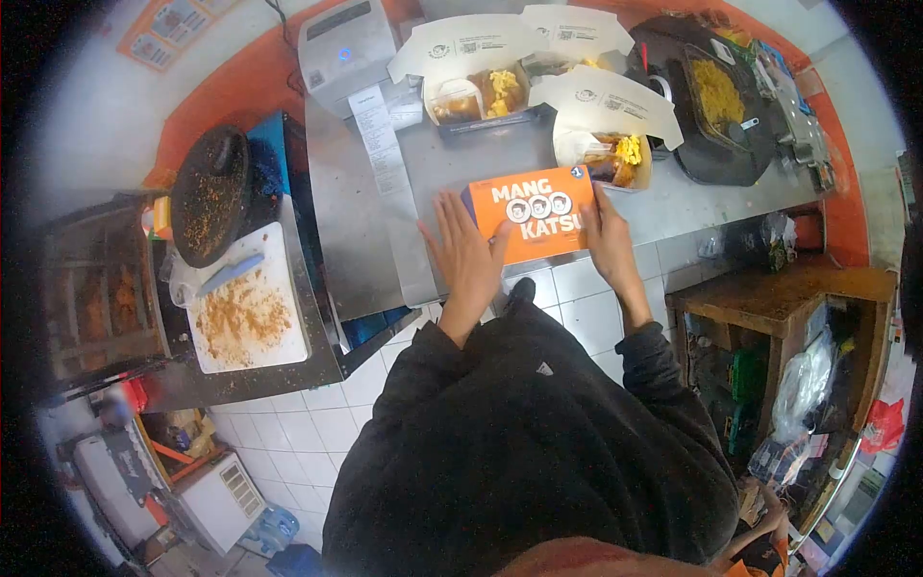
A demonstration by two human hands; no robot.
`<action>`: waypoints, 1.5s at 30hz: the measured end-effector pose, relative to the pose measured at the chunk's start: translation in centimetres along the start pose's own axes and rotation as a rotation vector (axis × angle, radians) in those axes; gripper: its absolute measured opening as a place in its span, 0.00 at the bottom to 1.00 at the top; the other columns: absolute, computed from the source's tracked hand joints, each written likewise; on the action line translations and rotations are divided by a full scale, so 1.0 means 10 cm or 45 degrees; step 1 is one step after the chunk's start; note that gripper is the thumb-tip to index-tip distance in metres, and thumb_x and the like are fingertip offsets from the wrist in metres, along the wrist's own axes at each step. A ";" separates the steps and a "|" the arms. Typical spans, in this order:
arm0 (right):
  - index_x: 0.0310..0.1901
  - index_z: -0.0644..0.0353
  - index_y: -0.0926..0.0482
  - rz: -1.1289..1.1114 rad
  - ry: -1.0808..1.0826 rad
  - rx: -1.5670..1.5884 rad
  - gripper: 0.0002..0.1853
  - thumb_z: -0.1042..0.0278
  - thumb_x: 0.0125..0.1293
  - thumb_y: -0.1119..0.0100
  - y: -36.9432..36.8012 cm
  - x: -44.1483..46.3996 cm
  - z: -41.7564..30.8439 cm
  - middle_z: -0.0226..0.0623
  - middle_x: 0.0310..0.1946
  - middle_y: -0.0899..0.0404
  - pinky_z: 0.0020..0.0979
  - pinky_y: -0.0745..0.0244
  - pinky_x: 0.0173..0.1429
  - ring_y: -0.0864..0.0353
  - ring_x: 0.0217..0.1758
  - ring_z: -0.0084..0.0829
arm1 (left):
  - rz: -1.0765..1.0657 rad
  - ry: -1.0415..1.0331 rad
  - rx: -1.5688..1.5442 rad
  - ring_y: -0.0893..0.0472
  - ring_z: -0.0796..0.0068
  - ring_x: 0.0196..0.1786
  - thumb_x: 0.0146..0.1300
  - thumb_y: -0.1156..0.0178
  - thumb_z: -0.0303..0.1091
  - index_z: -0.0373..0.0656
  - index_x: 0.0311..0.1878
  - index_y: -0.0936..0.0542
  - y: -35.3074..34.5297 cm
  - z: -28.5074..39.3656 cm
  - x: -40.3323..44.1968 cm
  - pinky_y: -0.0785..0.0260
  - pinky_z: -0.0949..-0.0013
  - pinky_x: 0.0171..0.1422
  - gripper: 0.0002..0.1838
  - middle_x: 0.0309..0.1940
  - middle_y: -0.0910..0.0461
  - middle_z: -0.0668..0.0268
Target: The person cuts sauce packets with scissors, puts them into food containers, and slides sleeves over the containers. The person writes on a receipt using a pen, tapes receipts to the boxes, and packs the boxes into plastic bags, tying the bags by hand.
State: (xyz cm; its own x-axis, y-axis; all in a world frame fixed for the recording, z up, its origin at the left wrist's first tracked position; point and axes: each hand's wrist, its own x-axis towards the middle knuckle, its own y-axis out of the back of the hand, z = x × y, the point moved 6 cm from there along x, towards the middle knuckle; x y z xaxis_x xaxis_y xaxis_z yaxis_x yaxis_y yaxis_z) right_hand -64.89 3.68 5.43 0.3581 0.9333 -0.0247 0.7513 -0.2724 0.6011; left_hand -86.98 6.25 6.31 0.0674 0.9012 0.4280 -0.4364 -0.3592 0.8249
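Note:
A closed orange takeaway box [535, 229], printed MANG KATSU, lies at the steel counter's near edge. My left hand [469, 252] is on its left end, the thumb over the lid and the fingers stretched along the side. At the right end, my right hand [611, 237] grips the box with the fingers along its edge. Just behind stands an open takeaway box [615, 159] with browned food and yellow pieces. Farther back are another open box [478, 94] with similar food and a third open box [579, 60], its contents partly hidden.
A receipt printer [348, 53] trails a long paper receipt [381, 139] across the counter. Left are a white cutting board [252, 337] with brown crumbs, a blue-handled knife [231, 273] and a dark crumb-covered round board [212, 197]. A container of yellow food [713, 91] stands right.

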 end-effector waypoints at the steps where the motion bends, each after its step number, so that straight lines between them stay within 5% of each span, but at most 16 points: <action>1: 0.57 0.71 0.31 -0.004 -0.001 0.001 0.23 0.62 0.68 0.47 -0.01 0.02 0.08 0.56 0.47 0.21 0.39 0.29 0.55 0.23 0.56 0.46 | -0.002 0.002 0.003 0.33 0.59 0.63 0.64 0.47 0.50 0.40 0.65 0.38 -0.03 -0.03 -0.02 0.59 0.42 0.70 0.32 0.60 0.32 0.53; 3: 0.55 0.71 0.32 -0.175 0.083 0.244 0.22 0.61 0.67 0.46 -0.05 0.15 0.23 0.56 0.45 0.20 0.39 0.27 0.53 0.19 0.50 0.45 | -0.624 0.357 -0.838 0.45 0.54 0.73 0.67 0.52 0.54 0.29 0.71 0.51 -0.38 -0.15 -0.07 0.60 0.47 0.73 0.42 0.69 0.44 0.42; 6: 0.49 0.70 0.28 -0.372 0.011 0.117 0.22 0.56 0.65 0.44 0.11 0.39 0.18 0.52 0.39 0.20 0.35 0.25 0.50 0.18 0.39 0.39 | -1.040 0.546 -1.170 0.37 0.53 0.69 0.69 0.56 0.55 0.30 0.70 0.50 -0.44 -0.24 0.09 0.49 0.58 0.71 0.40 0.65 0.38 0.42; 8: 0.49 0.70 0.27 -0.420 0.028 -0.045 0.24 0.54 0.65 0.44 0.26 0.60 0.11 0.49 0.36 0.20 0.33 0.24 0.50 0.18 0.37 0.38 | -0.954 0.395 -1.321 0.31 0.57 0.64 0.70 0.57 0.56 0.31 0.69 0.44 -0.59 -0.46 0.29 0.41 0.65 0.66 0.38 0.59 0.29 0.48; 10: 0.50 0.69 0.26 -0.707 -0.322 0.329 0.26 0.50 0.64 0.44 0.33 0.64 -0.09 0.44 0.35 0.20 0.30 0.23 0.51 0.18 0.37 0.38 | -1.325 0.429 -1.307 0.28 0.71 0.58 0.71 0.56 0.55 0.36 0.67 0.38 -0.26 -0.34 0.47 0.38 0.69 0.65 0.33 0.57 0.27 0.61; 13: 0.53 0.68 0.26 -0.896 -0.445 0.297 0.24 0.53 0.66 0.47 0.34 0.67 -0.15 0.41 0.40 0.21 0.30 0.22 0.53 0.19 0.42 0.35 | -1.436 0.542 -1.387 0.28 0.71 0.59 0.69 0.55 0.56 0.35 0.66 0.35 -0.17 -0.32 0.48 0.39 0.68 0.65 0.34 0.58 0.28 0.60; 17: 0.55 0.69 0.28 -0.823 -0.448 0.428 0.21 0.61 0.70 0.53 0.26 0.52 -0.08 0.40 0.50 0.26 0.34 0.23 0.56 0.24 0.53 0.32 | -1.315 0.777 -1.296 0.31 0.71 0.63 0.69 0.54 0.57 0.33 0.65 0.35 -0.12 -0.33 0.33 0.42 0.65 0.68 0.36 0.60 0.29 0.58; 20: 0.58 0.70 0.30 -0.889 -0.456 0.538 0.21 0.62 0.70 0.54 0.24 0.51 0.03 0.44 0.52 0.28 0.35 0.22 0.51 0.26 0.54 0.30 | -1.234 0.620 -1.499 0.36 0.67 0.66 0.68 0.52 0.55 0.32 0.65 0.36 -0.17 -0.29 0.29 0.45 0.58 0.69 0.35 0.60 0.30 0.57; 23: 0.60 0.70 0.32 -0.946 -0.189 0.121 0.22 0.62 0.71 0.55 0.06 0.49 0.20 0.50 0.53 0.30 0.39 0.25 0.48 0.27 0.55 0.34 | -1.075 0.179 -1.148 0.26 0.57 0.47 0.64 0.49 0.41 0.35 0.61 0.30 -0.56 -0.41 0.14 0.36 0.61 0.54 0.25 0.42 0.25 0.54; 24: 0.60 0.70 0.32 -0.951 -0.186 0.123 0.22 0.62 0.71 0.55 -0.09 0.39 0.31 0.50 0.53 0.30 0.39 0.25 0.48 0.27 0.55 0.34 | -0.859 0.201 -0.840 0.28 0.54 0.50 0.62 0.49 0.38 0.37 0.65 0.35 -0.62 -0.38 0.03 0.37 0.57 0.56 0.28 0.47 0.28 0.52; 26: 0.60 0.71 0.33 -0.223 0.265 -0.562 0.22 0.64 0.70 0.54 -0.09 0.22 0.32 0.56 0.52 0.30 0.42 0.28 0.48 0.26 0.53 0.43 | -0.626 0.221 -0.532 0.30 0.51 0.53 0.60 0.49 0.36 0.39 0.69 0.40 -0.49 -0.28 -0.06 0.38 0.52 0.57 0.32 0.53 0.31 0.50; 29: 0.64 0.64 0.36 -0.103 0.622 -0.506 0.25 0.69 0.66 0.49 0.04 0.14 0.02 0.56 0.55 0.32 0.45 0.32 0.56 0.29 0.55 0.49 | -0.524 0.113 -0.178 0.36 0.48 0.62 0.61 0.51 0.35 0.49 0.73 0.48 -0.14 -0.11 0.10 0.44 0.47 0.65 0.36 0.64 0.40 0.50; 31: 0.69 0.57 0.41 -0.280 1.078 -0.549 0.33 0.67 0.61 0.44 -0.02 0.10 -0.08 0.48 0.63 0.36 0.44 0.38 0.66 0.34 0.65 0.45 | -0.411 -0.690 -0.013 0.44 0.45 0.69 0.62 0.51 0.40 0.44 0.73 0.50 -0.04 0.16 0.33 0.52 0.47 0.72 0.37 0.71 0.49 0.51; 34: 0.69 0.58 0.42 -0.503 1.230 -0.700 0.36 0.62 0.60 0.42 0.10 0.02 -0.21 0.47 0.68 0.41 0.42 0.43 0.72 0.40 0.71 0.41 | -0.686 -1.076 0.006 0.46 0.42 0.70 0.58 0.45 0.48 0.47 0.73 0.47 -0.15 0.10 0.36 0.57 0.47 0.75 0.41 0.69 0.51 0.39; 38: 0.69 0.59 0.42 -0.564 1.260 -0.778 0.38 0.57 0.58 0.41 0.11 -0.01 -0.20 0.45 0.70 0.44 0.41 0.47 0.75 0.44 0.73 0.37 | -0.721 -1.154 -0.142 0.43 0.40 0.68 0.58 0.45 0.58 0.44 0.73 0.47 -0.14 0.16 0.36 0.54 0.47 0.74 0.45 0.68 0.48 0.40; 45: 0.67 0.58 0.39 -0.365 1.458 -0.895 0.32 0.70 0.59 0.47 -0.02 0.01 -0.08 0.42 0.69 0.42 0.39 0.45 0.74 0.44 0.73 0.42 | -0.706 -1.144 0.011 0.40 0.42 0.66 0.59 0.47 0.61 0.40 0.70 0.44 -0.28 0.11 0.38 0.52 0.48 0.72 0.44 0.67 0.45 0.40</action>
State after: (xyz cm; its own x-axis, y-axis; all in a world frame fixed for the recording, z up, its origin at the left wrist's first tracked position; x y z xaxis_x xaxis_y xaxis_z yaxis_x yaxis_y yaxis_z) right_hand -65.44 4.03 5.94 -0.6715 0.6993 0.2452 0.1618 -0.1845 0.9694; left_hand -84.49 10.42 6.03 0.8967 0.4304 0.1036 -0.1350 0.0430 0.9899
